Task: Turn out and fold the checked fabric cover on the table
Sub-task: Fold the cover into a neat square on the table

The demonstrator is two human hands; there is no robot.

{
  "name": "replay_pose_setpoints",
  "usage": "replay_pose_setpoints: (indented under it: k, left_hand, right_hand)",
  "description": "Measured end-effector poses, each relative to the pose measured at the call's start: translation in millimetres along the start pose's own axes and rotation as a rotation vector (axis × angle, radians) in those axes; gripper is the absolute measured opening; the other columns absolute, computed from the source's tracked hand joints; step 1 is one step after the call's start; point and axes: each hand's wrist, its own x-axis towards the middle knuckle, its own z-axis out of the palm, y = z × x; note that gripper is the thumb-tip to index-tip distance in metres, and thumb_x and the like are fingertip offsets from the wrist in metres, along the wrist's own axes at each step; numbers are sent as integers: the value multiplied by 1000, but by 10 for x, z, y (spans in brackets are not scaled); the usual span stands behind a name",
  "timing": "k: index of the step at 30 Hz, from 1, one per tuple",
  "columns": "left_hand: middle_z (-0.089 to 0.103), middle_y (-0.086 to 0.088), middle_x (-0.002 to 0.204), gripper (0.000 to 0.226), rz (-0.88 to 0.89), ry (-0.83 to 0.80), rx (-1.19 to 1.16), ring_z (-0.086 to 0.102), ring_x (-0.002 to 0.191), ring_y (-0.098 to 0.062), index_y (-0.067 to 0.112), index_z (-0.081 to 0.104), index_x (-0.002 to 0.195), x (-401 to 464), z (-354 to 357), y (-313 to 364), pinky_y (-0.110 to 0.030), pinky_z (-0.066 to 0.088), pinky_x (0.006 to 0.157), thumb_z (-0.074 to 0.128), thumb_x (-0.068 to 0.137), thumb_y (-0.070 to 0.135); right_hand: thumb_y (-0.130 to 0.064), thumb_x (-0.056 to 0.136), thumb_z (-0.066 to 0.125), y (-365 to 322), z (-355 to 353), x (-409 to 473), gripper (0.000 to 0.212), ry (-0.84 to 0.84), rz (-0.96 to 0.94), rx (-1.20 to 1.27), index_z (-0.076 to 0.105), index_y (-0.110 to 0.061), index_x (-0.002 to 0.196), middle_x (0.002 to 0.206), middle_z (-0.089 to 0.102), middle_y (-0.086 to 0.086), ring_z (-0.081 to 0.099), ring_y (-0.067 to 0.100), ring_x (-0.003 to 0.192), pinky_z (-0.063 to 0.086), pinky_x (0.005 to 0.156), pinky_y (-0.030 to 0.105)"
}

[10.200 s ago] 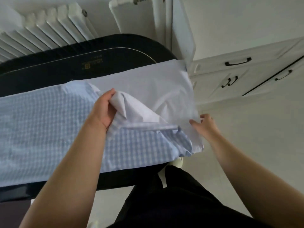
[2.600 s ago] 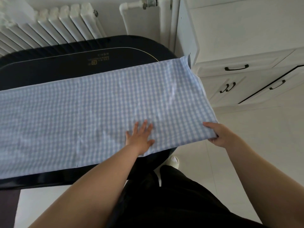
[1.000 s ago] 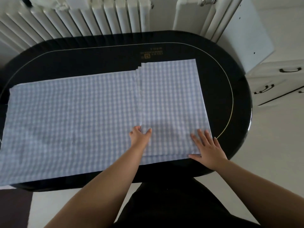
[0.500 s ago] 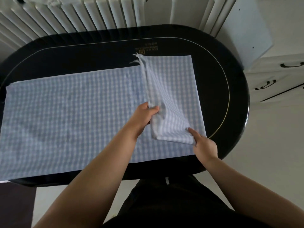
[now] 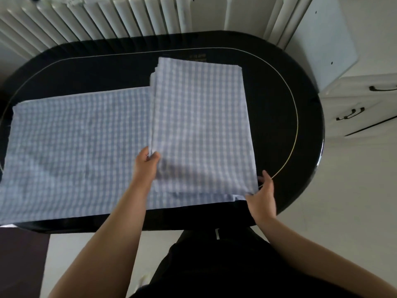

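The checked fabric cover (image 5: 86,151) lies flat on the black oval table (image 5: 279,100). Its checks face up all over, and no plain white lining shows on top, so the turning-out part looks done. The folding part has begun but is not finished.

The right end of the cover is folded over to the left. This folded flap (image 5: 199,121) sits on top, from the middle of the table out toward 3 o'clock. Its far edge reaches toward 12 o'clock and pokes out a bit past the layer below — the edges do not line up there. At the near edge, toward 6 o'clock, a strip of the bottom layer sticks out too.

The left hand (image 5: 147,166) pinches the near left corner of the flap, with the thumb and fingers closed on the cloth edge. The right hand (image 5: 263,194) is at the near right corner, at about 4 o'clock. Its fingers seem to curl under the fold and grip it, though the picture is blurry there, so this is not sure. The two hands are well apart, one at each near corner of the flap.

What is left — the long single layer toward 9 o'clock still needs folding in, and the uneven edges likely need squaring up. A white radiator (image 5: 107,16) stands behind the table.
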Motion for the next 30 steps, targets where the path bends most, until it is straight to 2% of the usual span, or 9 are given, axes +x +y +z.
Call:
replay_pose_setpoints:
  k: [3,6,9,11,16,19,22,24,30]
  left_hand:
    - [41,-2,68,10,-225,166,-13,36,58,-13,9,55,94,-36,-31,-329,-27,31,53,47,93,14]
    - [54,3,86,39,-344,216,16,50,73,-14,9,47,135,-87,-18,-514,-29,43,69,44,98,19]
    - [55,-8,133,50,-366,140,62,55,114,-28,12,38,144,17,58,-553,-39,45,99,45,97,26]
    - [47,-9,144,55,-392,49,61,51,124,-32,16,36,145,174,160,-590,-48,45,103,48,93,31]
    - [57,-2,126,37,-349,-118,-158,61,107,-30,19,44,134,176,706,-223,-48,52,94,46,97,18]
    - [56,5,115,34,-194,-82,-72,61,99,-23,15,49,131,118,805,35,-39,51,91,41,98,16]
    - [47,3,73,18,96,-34,48,45,63,-12,4,52,100,-17,566,313,-29,38,62,38,98,16]
    - [41,1,67,19,226,-15,49,39,59,-9,12,49,84,-105,293,518,-24,32,56,39,100,17]
    - [39,5,58,41,292,261,94,43,47,7,20,35,61,-300,-985,82,-17,30,50,49,96,4]
  right_hand:
    - [-29,85,66,-101,204,-106,67,-68,109,212,28,-29,139,111,51,-17,53,5,94,48,78,26]
    - [-31,89,53,-136,203,-151,42,-23,-43,-61,40,-28,129,97,52,-22,54,3,88,46,72,26]
    - [-19,89,47,-206,49,-9,35,96,-252,-300,48,-24,124,110,61,-7,59,15,100,50,80,35]
    - [-10,87,46,-367,-91,192,45,172,-336,-336,46,-21,131,124,57,-1,53,20,112,45,84,36]
    - [-3,82,47,-868,-554,700,60,451,-343,-271,41,-28,136,133,48,0,40,25,121,37,78,34]
    - [-8,82,56,-881,-728,845,67,270,-262,-560,31,-29,141,146,31,5,32,31,129,39,100,47]
    - [-39,85,59,-692,-597,829,66,-2,-262,-896,26,-29,140,153,20,8,19,35,140,23,113,53]
    - [-56,82,54,-684,-411,745,72,-16,-315,-951,26,-27,142,153,20,8,15,34,142,14,115,52]
    - [-67,85,38,-847,180,202,62,-77,-1109,-725,55,-20,123,125,57,4,53,26,114,35,99,40]
